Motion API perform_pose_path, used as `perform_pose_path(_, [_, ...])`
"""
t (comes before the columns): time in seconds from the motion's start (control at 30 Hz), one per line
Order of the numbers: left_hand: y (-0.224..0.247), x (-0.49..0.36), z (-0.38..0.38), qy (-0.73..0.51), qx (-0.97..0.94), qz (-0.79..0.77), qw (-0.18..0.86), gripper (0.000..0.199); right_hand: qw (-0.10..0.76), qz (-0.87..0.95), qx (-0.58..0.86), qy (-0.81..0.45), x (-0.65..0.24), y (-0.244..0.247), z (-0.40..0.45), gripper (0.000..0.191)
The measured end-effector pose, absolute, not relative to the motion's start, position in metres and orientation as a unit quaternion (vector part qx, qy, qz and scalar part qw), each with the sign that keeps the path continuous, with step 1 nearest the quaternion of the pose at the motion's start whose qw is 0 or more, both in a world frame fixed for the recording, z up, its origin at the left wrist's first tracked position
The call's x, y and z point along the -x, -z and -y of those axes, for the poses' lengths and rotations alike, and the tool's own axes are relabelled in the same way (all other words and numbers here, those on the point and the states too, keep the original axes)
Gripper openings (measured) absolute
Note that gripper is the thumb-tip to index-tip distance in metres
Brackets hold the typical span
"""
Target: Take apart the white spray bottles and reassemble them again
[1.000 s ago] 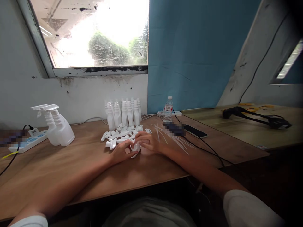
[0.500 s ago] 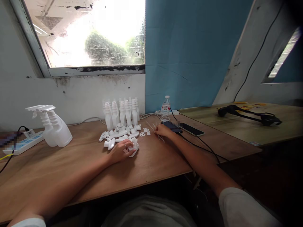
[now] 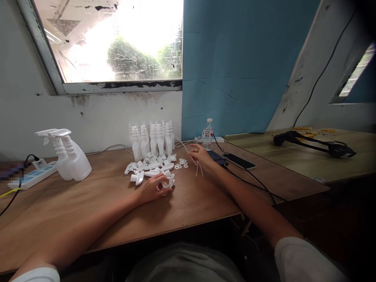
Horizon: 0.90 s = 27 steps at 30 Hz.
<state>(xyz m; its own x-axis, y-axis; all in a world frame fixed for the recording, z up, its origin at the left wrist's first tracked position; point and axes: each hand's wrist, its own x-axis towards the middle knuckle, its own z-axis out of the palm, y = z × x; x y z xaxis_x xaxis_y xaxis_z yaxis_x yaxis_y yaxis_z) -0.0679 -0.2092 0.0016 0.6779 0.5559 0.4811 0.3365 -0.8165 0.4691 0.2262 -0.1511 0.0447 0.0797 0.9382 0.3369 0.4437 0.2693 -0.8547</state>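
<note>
My left hand (image 3: 151, 188) rests low over the table, its fingers curled around a white trigger spray head (image 3: 171, 180). Just behind it lies a loose pile of white spray heads (image 3: 147, 166). To the right, my right hand (image 3: 201, 154) pinches a thin white tube (image 3: 181, 143), which slants up and leftward from the fingers. More thin tubes (image 3: 199, 170) show below that hand; whether it also touches them I cannot tell. Several small white rings (image 3: 182, 163) lie between my two hands.
White bottles (image 3: 143, 143) without tops stand along the wall. Two bottles with spray heads (image 3: 73, 160) are at the left, beside a power strip (image 3: 38, 176). A water bottle (image 3: 208, 135), a phone (image 3: 241, 161) and black cables (image 3: 261, 186) lie beyond my right hand.
My right hand has lifted slightly from the table, bringing a thin tube up with it. My left hand stays on the spray head, which has turned a little.
</note>
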Motion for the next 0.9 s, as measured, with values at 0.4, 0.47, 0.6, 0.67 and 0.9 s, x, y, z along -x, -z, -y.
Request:
perform_pose_path(0.4, [0.000,0.064,0.209,-0.351,-0.875,-0.260,0.206,0.024,0.506,0.637,0.167,-0.557,-0.142,-0.053,0.209,0.031])
perform_pose_path(0.47, [-0.003,0.064,0.210,-0.349,-0.881,-0.256,0.194,0.022,0.500,0.663,0.169,-0.531,-0.138,-0.049,0.212,0.030])
perform_pose_path(0.6, [-0.002,0.066,0.211,-0.324,-0.881,-0.296,0.179,0.027,0.502,0.695,0.158,-0.490,-0.137,-0.043,0.210,0.027])
perform_pose_path(0.67, [0.000,0.066,0.211,-0.319,-0.870,-0.323,0.190,0.037,0.505,0.703,0.156,-0.477,-0.138,-0.042,0.210,0.025])
perform_pose_path(0.9, [-0.004,0.064,0.212,-0.337,-0.886,-0.258,0.187,0.030,0.503,0.708,0.161,-0.469,-0.138,-0.049,0.217,0.025])
